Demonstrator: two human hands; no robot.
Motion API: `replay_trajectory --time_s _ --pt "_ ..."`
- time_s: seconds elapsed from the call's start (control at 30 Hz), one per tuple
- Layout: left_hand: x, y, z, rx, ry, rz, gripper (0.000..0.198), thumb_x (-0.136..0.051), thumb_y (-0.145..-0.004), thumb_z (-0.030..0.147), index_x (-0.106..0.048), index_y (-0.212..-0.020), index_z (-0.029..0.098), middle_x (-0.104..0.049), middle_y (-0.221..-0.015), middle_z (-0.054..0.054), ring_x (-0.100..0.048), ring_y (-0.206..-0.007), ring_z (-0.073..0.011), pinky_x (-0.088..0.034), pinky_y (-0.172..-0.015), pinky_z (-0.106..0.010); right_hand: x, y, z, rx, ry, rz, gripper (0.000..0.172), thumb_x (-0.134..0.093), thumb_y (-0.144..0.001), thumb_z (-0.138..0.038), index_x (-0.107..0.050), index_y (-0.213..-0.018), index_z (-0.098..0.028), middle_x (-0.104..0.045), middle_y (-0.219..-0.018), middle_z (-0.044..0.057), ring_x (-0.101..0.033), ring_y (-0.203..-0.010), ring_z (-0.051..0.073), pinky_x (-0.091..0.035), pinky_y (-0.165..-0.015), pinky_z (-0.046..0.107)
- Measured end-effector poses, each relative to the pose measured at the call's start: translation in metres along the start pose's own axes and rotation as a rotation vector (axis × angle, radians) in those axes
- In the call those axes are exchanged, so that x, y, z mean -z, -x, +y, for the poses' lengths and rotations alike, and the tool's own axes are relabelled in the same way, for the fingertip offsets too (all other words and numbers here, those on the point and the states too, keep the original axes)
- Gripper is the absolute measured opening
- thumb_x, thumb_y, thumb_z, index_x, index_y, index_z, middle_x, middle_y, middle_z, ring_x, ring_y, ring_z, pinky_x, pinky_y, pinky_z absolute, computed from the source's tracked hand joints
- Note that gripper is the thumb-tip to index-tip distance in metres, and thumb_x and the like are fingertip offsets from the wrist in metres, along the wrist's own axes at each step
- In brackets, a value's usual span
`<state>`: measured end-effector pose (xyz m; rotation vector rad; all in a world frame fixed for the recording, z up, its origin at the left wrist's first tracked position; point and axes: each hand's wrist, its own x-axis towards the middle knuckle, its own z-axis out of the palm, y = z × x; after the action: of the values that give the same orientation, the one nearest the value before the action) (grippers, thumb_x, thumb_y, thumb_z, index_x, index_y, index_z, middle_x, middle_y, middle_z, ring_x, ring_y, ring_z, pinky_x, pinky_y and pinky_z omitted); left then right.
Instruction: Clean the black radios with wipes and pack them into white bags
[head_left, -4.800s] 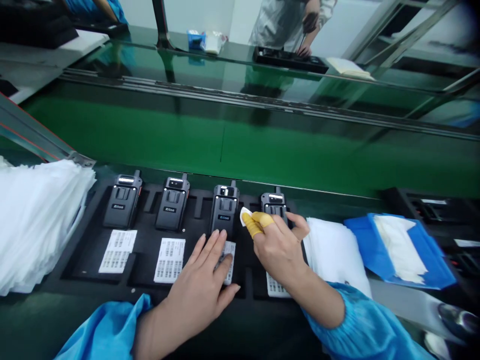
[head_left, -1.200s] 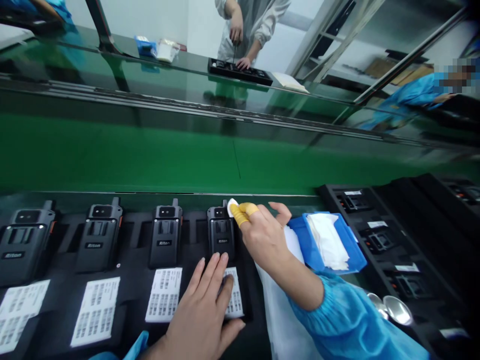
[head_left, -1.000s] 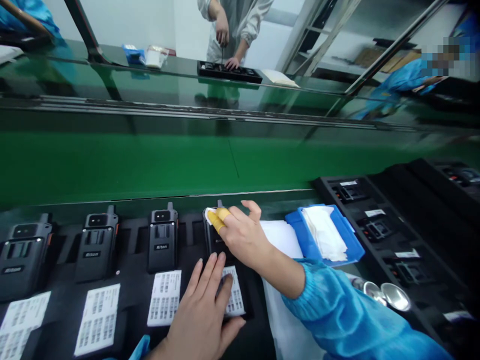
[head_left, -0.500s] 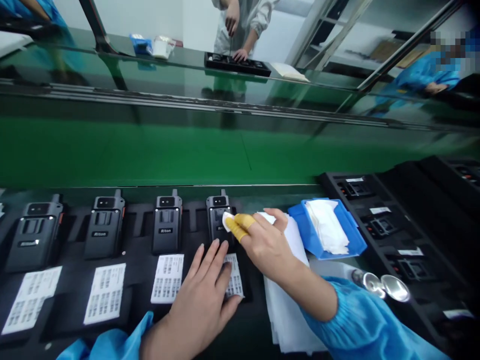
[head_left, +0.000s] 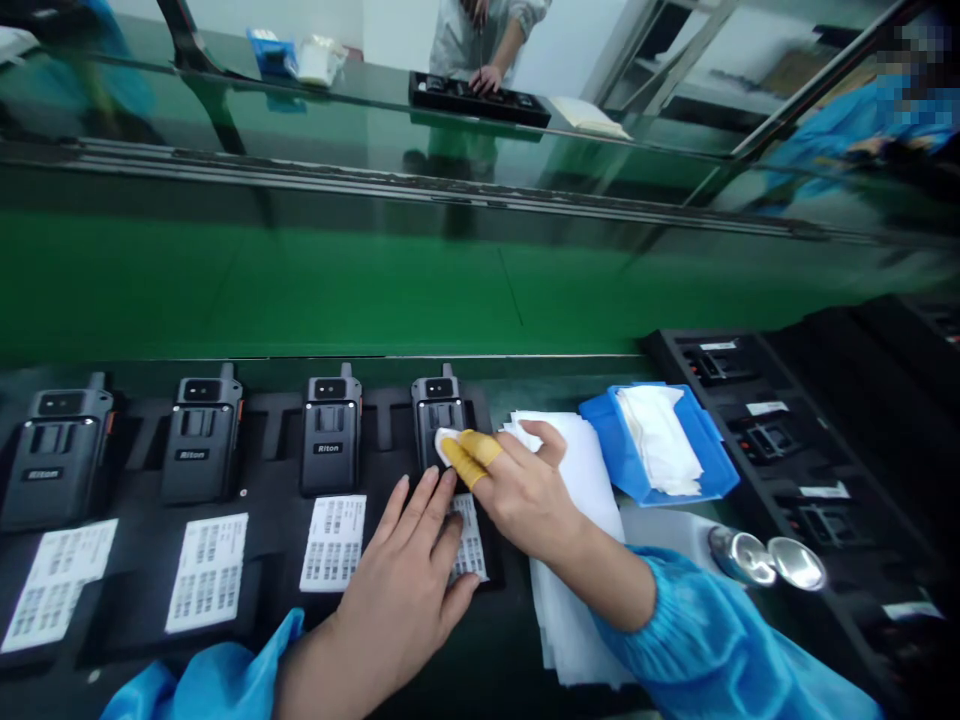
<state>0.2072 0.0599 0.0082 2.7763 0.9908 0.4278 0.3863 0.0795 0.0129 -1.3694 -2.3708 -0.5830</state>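
My right hand (head_left: 517, 480), with yellow finger cots on two fingers, pinches a small white wiping cloth (head_left: 445, 446) against the back of the rightmost two-way radio (head_left: 436, 405). That radio lies in a black foam tray (head_left: 277, 540), and its lower part is hidden by my fingers and the cloth. My left hand (head_left: 409, 580) rests flat with fingers stretched, its tips at the radio's bottom end. Beneath it a white barcode label sheet (head_left: 470, 545) is partly covered. Three more radios marked "Riton" lie to the left, one of them this radio (head_left: 330, 440), each with a label sheet below.
Right of my hands are a stack of white sheets (head_left: 585, 470), a blue bin (head_left: 712, 455) with white wipes (head_left: 660, 440), and a round metal tin (head_left: 742, 556). Another black tray (head_left: 817, 570) holds devices at far right. Beyond the green belt (head_left: 360, 290) a person works at a tray (head_left: 431, 92).
The cloth in my right hand has slid slightly down and left over the radio's back. My left hand stays at its bottom end. The view has shifted a little.
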Motion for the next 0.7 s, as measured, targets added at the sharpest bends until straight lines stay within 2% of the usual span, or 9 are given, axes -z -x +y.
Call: replay_trajectory --time_s 0.1,0.2,0.33,0.4,0.5,0.7 --pt "-0.002 0.0 0.0 0.011 0.007 -0.003 0.041 -0.046 -0.09 0.042 -0.06 -0.117 0.014 -0.054 -0.133 -0.015 -0.041 -0.13 -0.0285 -0.034 -0.106 -0.049 -0.003 -0.003 -0.006 0.028 -0.033 -0.021 0.024 -0.048 -0.088 -0.014 -0.069 -0.082 -0.024 -0.066 -0.09 -0.001 -0.05 -0.078 0.012 -0.019 -0.095 0.04" --pt "-0.002 0.001 -0.001 0.005 0.015 -0.006 0.039 -0.047 -0.089 0.04 -0.061 -0.114 0.014 -0.05 -0.137 -0.015 -0.039 -0.131 -0.0287 -0.034 -0.107 -0.05 -0.005 0.002 0.001 0.004 -0.009 -0.024 0.024 -0.049 -0.087 -0.013 -0.069 -0.079 -0.023 -0.065 -0.089 -0.001 -0.05 -0.079 0.012 -0.018 -0.095 0.04" --pt "-0.001 0.001 -0.001 -0.001 0.022 -0.008 0.035 -0.046 -0.09 0.038 -0.063 -0.111 0.015 -0.046 -0.14 -0.015 -0.039 -0.132 -0.0292 -0.035 -0.106 -0.05 -0.001 0.013 0.019 -0.097 0.074 -0.022 0.027 -0.048 -0.085 -0.008 -0.068 -0.071 -0.021 -0.064 -0.079 0.0 -0.05 -0.074 0.013 -0.019 -0.094 0.038" --pt "-0.001 0.001 -0.001 0.0 0.026 -0.006 0.035 -0.046 -0.091 0.037 -0.062 -0.111 0.014 -0.046 -0.14 -0.015 -0.039 -0.131 -0.0297 -0.036 -0.105 -0.051 0.002 0.015 0.024 -0.157 0.098 0.025 0.03 -0.046 -0.085 -0.005 -0.067 -0.07 -0.02 -0.065 -0.079 0.0 -0.051 -0.073 0.012 -0.02 -0.093 0.038" --pt "0.0 0.001 -0.001 0.001 0.031 -0.008 0.035 -0.046 -0.09 0.037 -0.062 -0.112 0.014 -0.046 -0.14 -0.015 -0.04 -0.131 -0.0305 -0.037 -0.105 -0.051 0.009 0.01 0.025 -0.194 0.116 0.07 0.032 -0.045 -0.084 -0.005 -0.066 -0.065 -0.019 -0.066 -0.082 0.002 -0.052 -0.074 0.013 -0.021 -0.092 0.038" --pt "-0.001 0.001 -0.001 -0.003 0.017 -0.001 0.035 -0.046 -0.09 0.036 -0.064 -0.111 0.014 -0.046 -0.14 -0.016 -0.04 -0.13 -0.0318 -0.039 -0.103 -0.051 0.012 -0.009 0.029 -0.204 0.126 -0.013 0.029 -0.047 -0.084 -0.006 -0.068 -0.072 -0.021 -0.062 -0.076 0.0 -0.048 -0.07 0.013 -0.018 -0.091 0.039"
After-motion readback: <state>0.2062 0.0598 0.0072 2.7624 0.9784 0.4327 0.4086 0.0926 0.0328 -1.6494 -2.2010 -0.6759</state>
